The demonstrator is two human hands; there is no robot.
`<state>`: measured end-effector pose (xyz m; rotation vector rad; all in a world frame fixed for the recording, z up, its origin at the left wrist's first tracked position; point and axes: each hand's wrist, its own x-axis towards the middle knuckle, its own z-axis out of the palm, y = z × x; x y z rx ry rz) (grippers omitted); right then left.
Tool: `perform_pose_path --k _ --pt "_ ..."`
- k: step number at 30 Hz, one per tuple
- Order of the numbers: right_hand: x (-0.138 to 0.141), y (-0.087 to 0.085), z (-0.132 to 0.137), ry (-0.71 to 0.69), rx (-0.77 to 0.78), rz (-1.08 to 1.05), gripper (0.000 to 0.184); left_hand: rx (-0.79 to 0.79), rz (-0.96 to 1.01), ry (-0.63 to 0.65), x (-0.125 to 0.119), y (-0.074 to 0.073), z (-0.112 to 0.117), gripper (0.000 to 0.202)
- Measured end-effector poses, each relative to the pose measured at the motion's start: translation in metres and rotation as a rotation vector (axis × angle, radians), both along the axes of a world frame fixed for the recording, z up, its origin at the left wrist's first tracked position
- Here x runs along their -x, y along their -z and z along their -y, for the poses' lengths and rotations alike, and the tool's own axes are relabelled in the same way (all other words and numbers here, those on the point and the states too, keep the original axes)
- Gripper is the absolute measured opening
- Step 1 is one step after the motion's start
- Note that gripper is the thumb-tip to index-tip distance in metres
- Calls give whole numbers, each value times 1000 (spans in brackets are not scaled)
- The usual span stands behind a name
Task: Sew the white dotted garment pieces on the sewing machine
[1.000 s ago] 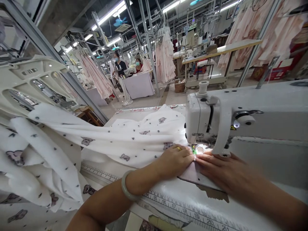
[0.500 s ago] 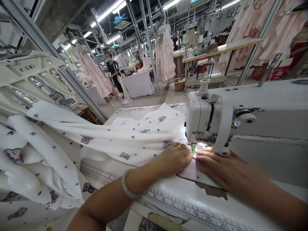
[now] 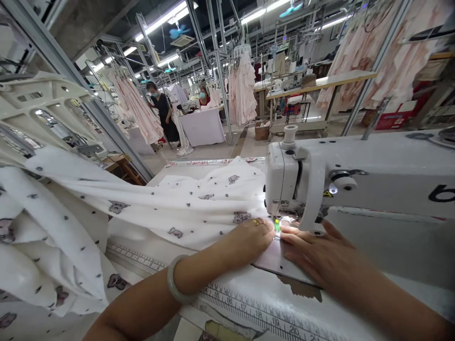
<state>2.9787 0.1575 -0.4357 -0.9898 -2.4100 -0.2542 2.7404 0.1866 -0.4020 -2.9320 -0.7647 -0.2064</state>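
Observation:
My left hand [image 3: 245, 244], with a ring and a pale bangle at the wrist, lies flat on white printed fabric [image 3: 185, 208] just left of the needle of a white sewing machine [image 3: 355, 180]. My right hand [image 3: 316, 253] rests flat, fingers stretched, on a small pinkish piece of cloth [image 3: 272, 258] right of the needle. Both sets of fingertips meet near the lit presser foot [image 3: 277, 223]. The fabric trails left over a white plastic rack [image 3: 39, 113] and hangs in folds.
A printed ruler [image 3: 256, 312] runs along the table's near edge. Pink garments [image 3: 243, 87] hang on rails behind. Two people stand and sit at a draped table [image 3: 202, 125] in the back. A wooden bench [image 3: 320, 83] stands at the right rear.
The view has shifted slightly, so machine and hands sit a little further left. Both hands stay pressed at the needle. The standing person in the back has walked left.

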Motion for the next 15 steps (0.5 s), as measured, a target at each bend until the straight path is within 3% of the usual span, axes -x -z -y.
perform_pose_path --k 7,15 --pt "-11 7 -6 15 -70 57 43 30 -95 -66 -6 -1 -11 30" --pt "-15 15 -10 28 38 89 45 86 -17 -17 -3 2 -20 24"
